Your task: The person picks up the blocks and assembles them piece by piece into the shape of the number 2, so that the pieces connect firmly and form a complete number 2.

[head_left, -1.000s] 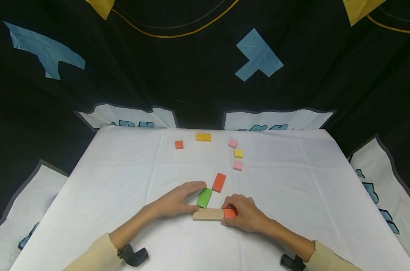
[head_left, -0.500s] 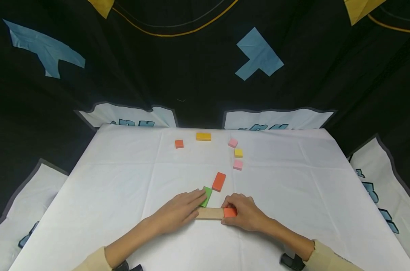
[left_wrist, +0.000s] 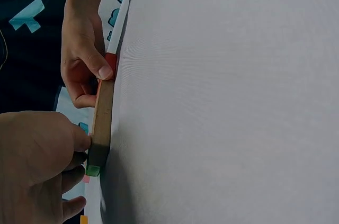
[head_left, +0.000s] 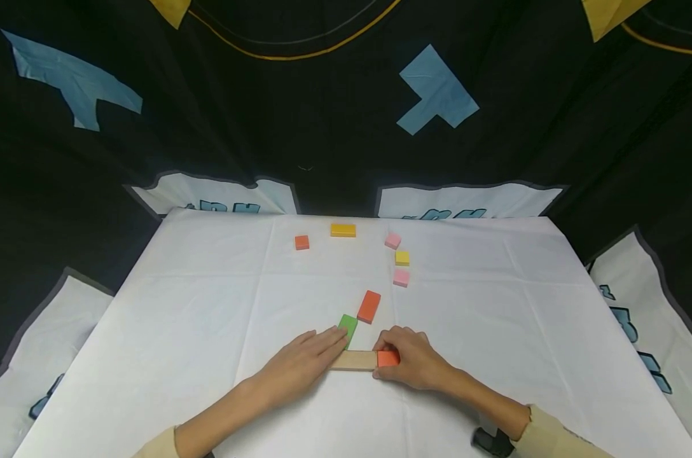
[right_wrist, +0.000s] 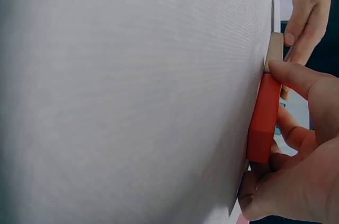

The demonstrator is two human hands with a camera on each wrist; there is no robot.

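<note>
A plain wooden block [head_left: 354, 360] lies crosswise on the white cloth, an orange-red block [head_left: 388, 359] against its right end. My right hand [head_left: 417, 364] pinches that orange-red block, thumb on the near side and fingers on the far side; the thumb tip reaches the joint with the wooden block [right_wrist: 274, 49]. The left hand [head_left: 303, 364] lies with fingers extended over the wooden block's left end and part of a slanted green block [head_left: 350, 323], hiding both there. The green block leans away from the wooden one, its far corner near another orange-red block [head_left: 369, 306].
Farther back on the white-covered table [head_left: 197, 305] lie two pink blocks [head_left: 401, 278], a small yellow block [head_left: 402, 258], a longer yellow block [head_left: 343, 230] and a small orange block [head_left: 302, 242]. A black curtain [head_left: 334, 146] hangs behind the table's far edge.
My left hand has moved from spread around the green block's left side to lying over it and the wooden block's left end. The right hand keeps its grip in place.
</note>
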